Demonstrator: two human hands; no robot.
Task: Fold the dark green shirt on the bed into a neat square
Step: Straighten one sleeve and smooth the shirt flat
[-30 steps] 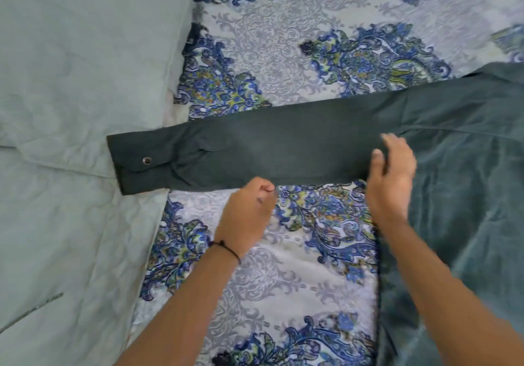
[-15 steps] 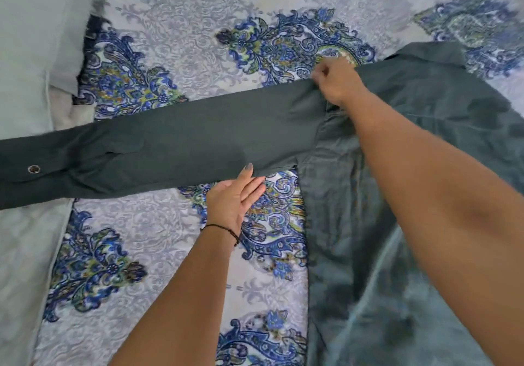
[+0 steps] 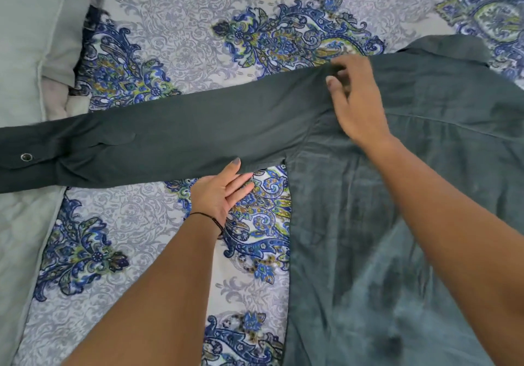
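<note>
**Figure: Shirt laid flat with one sleeve extended, both hands at the sleeve's root**

The patterned bedspread point(image 3: 175, 39), grey scrollwork with blue and green medallions, filled most of the field. On it lay the dark green shirt point(image 3: 425, 167), spread flat. Its body occupied the sector from 2 o'clock round to 5 o'clock, and its collar point(image 3: 453, 47) lay at 2 o'clock. A pale green pillow point(image 3: 25, 39) sat at 10 o'clock, and a pale green quilted cover point(image 3: 17, 238) ran down the edge from 9 to 7 o'clock.

The shirt's sleeve point(image 3: 184, 133) stretched straight out from the shoulder toward 9 o'clock. It crossed the bedspread, and its cuff rested on the pale green cover, where the frame cut it off.

The right hand point(image 3: 360, 104), reaching in from 4 o'clock, lay over the shoulder seam just right of centre. Its fingers were loosely curved and its fingertips met a small pucker of cloth at the shoulder's upper edge. Motion blur made it impossible to tell whether they pinched that cloth.

The left hand point(image 3: 221, 192), entering from 7 o'clock, was spread with straight fingers on the bedspread just below the sleeve, near the armpit. Its thumb point(image 3: 234, 164) touched the sleeve's lower hem.

A thin black cord point(image 3: 209, 218) circled the left wrist. A metal snap point(image 3: 26, 156) was visible on the cuff at 9 o'clock.
</note>
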